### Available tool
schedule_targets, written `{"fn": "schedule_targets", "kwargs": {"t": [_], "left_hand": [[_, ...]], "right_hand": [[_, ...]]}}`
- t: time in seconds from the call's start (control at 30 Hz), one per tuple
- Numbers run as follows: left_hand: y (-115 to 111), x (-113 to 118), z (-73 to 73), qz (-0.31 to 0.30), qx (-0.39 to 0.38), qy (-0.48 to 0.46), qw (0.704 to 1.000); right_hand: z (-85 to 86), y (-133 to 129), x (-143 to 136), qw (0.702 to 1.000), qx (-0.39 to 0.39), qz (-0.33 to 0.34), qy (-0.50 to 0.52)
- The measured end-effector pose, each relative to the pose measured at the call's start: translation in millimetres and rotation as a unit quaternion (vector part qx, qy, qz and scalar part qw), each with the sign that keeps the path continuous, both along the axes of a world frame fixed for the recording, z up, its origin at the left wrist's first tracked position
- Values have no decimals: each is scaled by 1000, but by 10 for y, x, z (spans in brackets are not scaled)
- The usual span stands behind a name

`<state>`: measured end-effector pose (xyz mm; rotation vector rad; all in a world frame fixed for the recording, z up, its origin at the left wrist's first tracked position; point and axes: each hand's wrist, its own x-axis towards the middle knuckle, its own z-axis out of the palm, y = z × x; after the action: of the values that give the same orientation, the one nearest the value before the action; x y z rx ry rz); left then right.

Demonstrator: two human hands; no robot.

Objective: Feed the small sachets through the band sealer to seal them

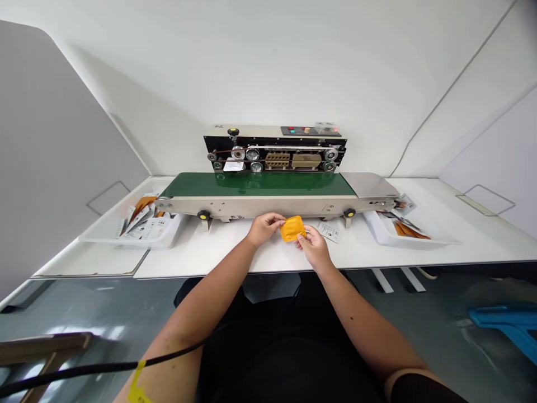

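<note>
Between my two hands is a small orange sachet [292,228], held over the white table just in front of the sealing machine. My left hand [265,228] pinches its left edge with closed fingers. On the other side, my right hand [312,244] grips the lower right corner, thumb on top. Behind them runs the green conveyor belt [260,184] of the band sealer [277,154]. A white printed sachet [233,165] sits at the left end of the sealer's rollers. Another printed sachet [329,231] lies flat on the table, right of my right hand.
A white bin [168,235] with orange and white sachets stands under the belt's left end. A second white bin [390,238] with sachets is at the right. Black knobs [349,213] stick out of the conveyor's front. A black cable [104,368] crosses my left arm.
</note>
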<state>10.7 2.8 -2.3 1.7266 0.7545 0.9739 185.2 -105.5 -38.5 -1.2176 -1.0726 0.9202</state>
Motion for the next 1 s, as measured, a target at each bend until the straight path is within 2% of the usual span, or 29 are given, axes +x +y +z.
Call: {"fn": "schedule_targets", "kwargs": {"t": [0.13, 0.3, 0.47, 0.57, 0.73, 1.0], "left_hand": [[9, 0, -8, 10, -17, -36, 999], [4, 23, -28, -37, -44, -59, 997], [-22, 29, -24, -59, -51, -70, 995], [-35, 13, -17, -59, -51, -67, 995], [-24, -5, -51, -75, -51, -47, 995], [-14, -6, -93, -88, -40, -14, 995]], "right_hand": [[29, 1, -15, 999, 3, -8, 35], [56, 9, 11, 995, 16, -57, 82], [47, 19, 22, 996, 6, -38, 85], [26, 16, 39, 999, 5, -33, 42], [31, -10, 142, 994, 36, -63, -83], [150, 48, 341, 986, 7, 22, -166]]}}
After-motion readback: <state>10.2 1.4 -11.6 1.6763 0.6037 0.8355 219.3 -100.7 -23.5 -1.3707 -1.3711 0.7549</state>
